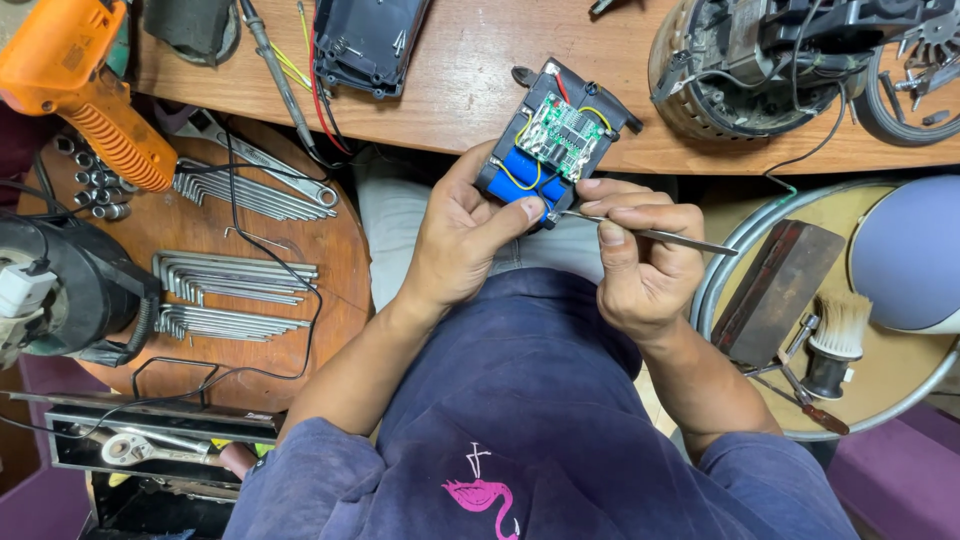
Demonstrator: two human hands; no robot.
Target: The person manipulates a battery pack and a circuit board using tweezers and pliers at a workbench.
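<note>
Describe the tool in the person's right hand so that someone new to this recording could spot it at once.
Start at the wooden bench edge, where the left hand grips an opened battery pack with blue cells. The right hand beside it pinches a thin metal pick, tip at the pack. It is slimmer and straighter than the hex keys at left.

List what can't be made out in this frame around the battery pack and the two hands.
Head view only:
- Tip of the thin metal tool: hidden between the right hand and the battery pack.
- Pack's underside: covered by the left hand.
- Green circuit board parts: too small to tell.
- Orange tool: cut off by the top-left edge.
</note>
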